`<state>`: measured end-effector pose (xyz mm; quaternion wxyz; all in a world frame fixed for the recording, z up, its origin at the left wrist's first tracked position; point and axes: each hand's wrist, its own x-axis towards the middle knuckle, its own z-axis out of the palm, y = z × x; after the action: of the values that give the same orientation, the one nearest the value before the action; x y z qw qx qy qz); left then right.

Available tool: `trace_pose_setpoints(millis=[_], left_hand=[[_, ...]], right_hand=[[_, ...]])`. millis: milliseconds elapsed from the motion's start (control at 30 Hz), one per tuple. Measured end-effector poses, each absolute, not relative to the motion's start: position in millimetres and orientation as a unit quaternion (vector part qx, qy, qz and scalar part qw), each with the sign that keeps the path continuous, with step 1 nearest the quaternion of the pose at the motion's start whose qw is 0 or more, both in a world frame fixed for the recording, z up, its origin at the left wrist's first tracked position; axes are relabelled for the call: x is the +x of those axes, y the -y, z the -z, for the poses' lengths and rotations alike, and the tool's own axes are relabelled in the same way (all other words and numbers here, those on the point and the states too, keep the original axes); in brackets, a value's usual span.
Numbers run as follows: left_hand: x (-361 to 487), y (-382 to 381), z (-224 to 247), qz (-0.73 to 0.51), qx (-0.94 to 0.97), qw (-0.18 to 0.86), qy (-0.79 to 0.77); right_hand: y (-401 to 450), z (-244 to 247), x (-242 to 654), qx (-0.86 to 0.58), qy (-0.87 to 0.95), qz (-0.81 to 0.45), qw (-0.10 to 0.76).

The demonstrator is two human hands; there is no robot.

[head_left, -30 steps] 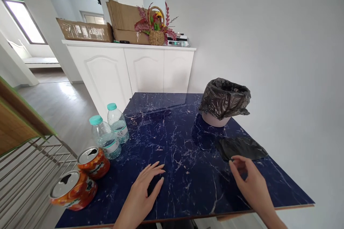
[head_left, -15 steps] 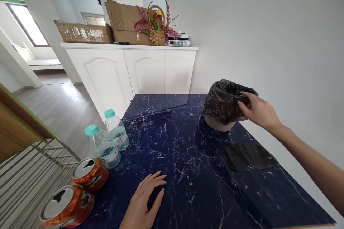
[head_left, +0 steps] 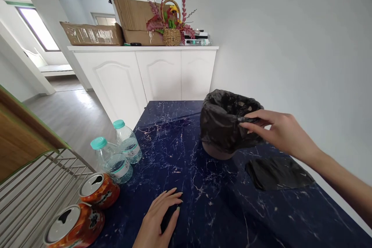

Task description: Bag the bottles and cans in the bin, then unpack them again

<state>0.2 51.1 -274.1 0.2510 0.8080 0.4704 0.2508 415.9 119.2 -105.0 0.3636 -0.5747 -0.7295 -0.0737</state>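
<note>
A small trash can (head_left: 216,152), lined with a black garbage bag (head_left: 217,128), stands at the far right part of the dark blue marbled table (head_left: 186,178). My right hand (head_left: 274,128) pinches the near right rim, thumb outside and fingers over the edge. My left hand (head_left: 159,217) rests on the table's near side, fingers stretched out and holding nothing. To its left are two orange soda cans, the farther can (head_left: 100,190) and the nearer can (head_left: 77,224), both opened. Behind them stand two clear plastic bottles with teal caps, one bottle (head_left: 116,164) nearer and another bottle (head_left: 128,143) farther.
A folded black garbage bag (head_left: 279,173) lies flat near the table's right edge. Left of the table is a metal wire rack (head_left: 43,186). A white cabinet (head_left: 157,73) behind carries cardboard boxes (head_left: 91,34) and a flower basket (head_left: 172,37).
My right hand has brought the lined trash can left and nearer across the table. My left hand has stayed in about the same place. The view has shifted slightly.
</note>
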Motion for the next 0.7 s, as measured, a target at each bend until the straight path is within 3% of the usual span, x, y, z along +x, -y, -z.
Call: trace_pose_setpoints(millis=[500,700], left_hand=[[-3.3,-56.0,278.4,-0.222,0.804,0.268,-0.483],[-9.0,-49.3,260.2,-0.215,0.798,0.314,-0.467]], right_hand=[[-23.2,102.3,335.6,-0.481,0.774,0.027,0.411],[-20.0,147.8,351.0,-0.505,0.644,-0.090,0.568]])
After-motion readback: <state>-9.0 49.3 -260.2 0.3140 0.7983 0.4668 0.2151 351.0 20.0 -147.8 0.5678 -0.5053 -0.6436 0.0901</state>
